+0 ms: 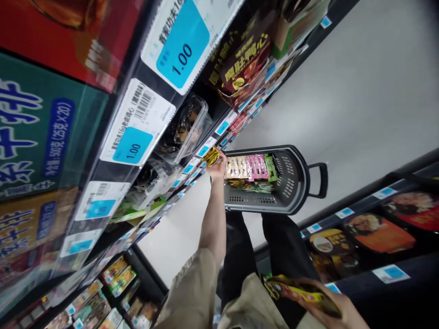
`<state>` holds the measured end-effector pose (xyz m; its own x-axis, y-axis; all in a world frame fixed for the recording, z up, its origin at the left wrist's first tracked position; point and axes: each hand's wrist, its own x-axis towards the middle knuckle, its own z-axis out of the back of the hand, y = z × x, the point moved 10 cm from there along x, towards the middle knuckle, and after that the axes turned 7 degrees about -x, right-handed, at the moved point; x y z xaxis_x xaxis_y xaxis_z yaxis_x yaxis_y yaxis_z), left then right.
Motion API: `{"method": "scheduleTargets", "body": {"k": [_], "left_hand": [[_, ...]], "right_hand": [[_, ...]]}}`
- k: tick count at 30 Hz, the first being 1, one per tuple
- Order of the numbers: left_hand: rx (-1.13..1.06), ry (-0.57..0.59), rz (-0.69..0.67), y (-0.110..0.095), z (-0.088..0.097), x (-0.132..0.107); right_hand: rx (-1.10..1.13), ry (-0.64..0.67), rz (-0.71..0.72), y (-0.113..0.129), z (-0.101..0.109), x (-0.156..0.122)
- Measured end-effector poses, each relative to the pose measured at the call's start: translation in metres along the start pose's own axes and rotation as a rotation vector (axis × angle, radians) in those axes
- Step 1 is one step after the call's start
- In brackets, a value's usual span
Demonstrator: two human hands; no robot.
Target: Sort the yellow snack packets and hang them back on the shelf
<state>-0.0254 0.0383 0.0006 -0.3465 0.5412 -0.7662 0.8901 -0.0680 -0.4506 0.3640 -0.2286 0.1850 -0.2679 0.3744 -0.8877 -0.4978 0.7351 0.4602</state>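
My left hand (216,168) is stretched forward beside the shelf edge, fingers closed on a small shiny gold packet (211,156). Just right of it is a dark grey shopping basket (297,201). Inside the basket stand rows of small beige packets (236,167), pink packets (257,166) and green packets (270,167). Low on the right, my right hand (338,301) grips a yellow snack bag (302,294) near my lap. Part of that hand lies beyond the picture's edge.
Shelves with price tags (133,146) run along the left. A clear plastic tub (188,132) of dark packets sits near their edge. On the right is another shelf with boxed goods (377,233). The basket's handle (322,180) sticks out over the pale floor (360,100).
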Motion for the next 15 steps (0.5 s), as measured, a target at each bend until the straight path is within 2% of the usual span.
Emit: {"method": "scheduleTargets", "body": {"k": [5,8,12,15], "left_hand": [[-0.023,0.061,0.039,0.027,0.013,-0.024],[-0.067,0.056,0.051,0.04,0.02,-0.035],[-0.021,0.0,0.051,0.051,0.036,-0.044],[0.057,-0.047,0.088,0.058,0.051,-0.047]], "right_hand": [[-0.181,-0.069,0.286,0.077,0.036,0.033],[-0.247,-0.122,0.436,0.119,0.048,0.056],[-0.329,-0.176,0.608,0.184,0.045,0.087],[-0.386,-0.213,0.823,0.244,0.031,0.106]]}}
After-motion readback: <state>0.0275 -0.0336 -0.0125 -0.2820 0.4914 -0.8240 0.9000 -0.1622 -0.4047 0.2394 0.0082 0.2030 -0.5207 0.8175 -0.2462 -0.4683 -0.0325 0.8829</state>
